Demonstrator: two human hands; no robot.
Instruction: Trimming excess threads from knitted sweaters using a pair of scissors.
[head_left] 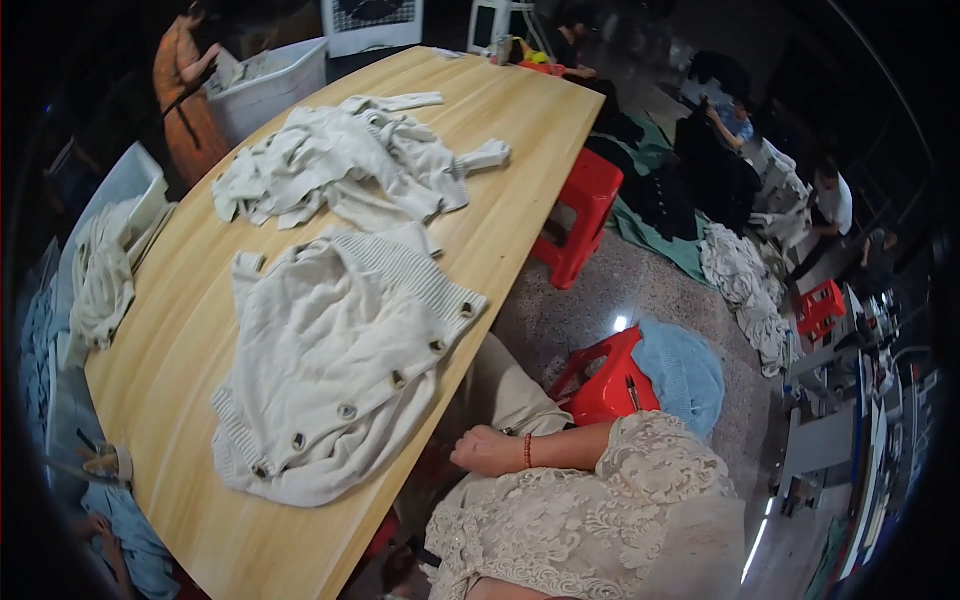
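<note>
Cream knit, thick and ribbed: a buttoned cardigan (340, 365) lies spread on the pale wooden table (200, 500), its row of round buttons running along the edge nearest the person. One hand (488, 450) shows, resting loosely curled on the lap beside the table's edge, apart from the cardigan and holding nothing; a red bead bracelet (527, 450) circles its wrist, and which hand it is I cannot tell for certain, though it looks like the right. The other hand is out of sight.

To handle the cardigan well, I judge it wants both hands flat on the knit, smoothing from the button band outward so the heavy fabric does not bunch or slide off the edge.

Further up the table sits a heap of similar cream knitwear (350, 165). A white plastic bin (265, 85) stands at the far left corner and another white bin (120, 195) at the left side, with pale cloth draped over it. No labels or signs can be made out. Red plastic stools (585, 205) stand on the floor to the right
</note>
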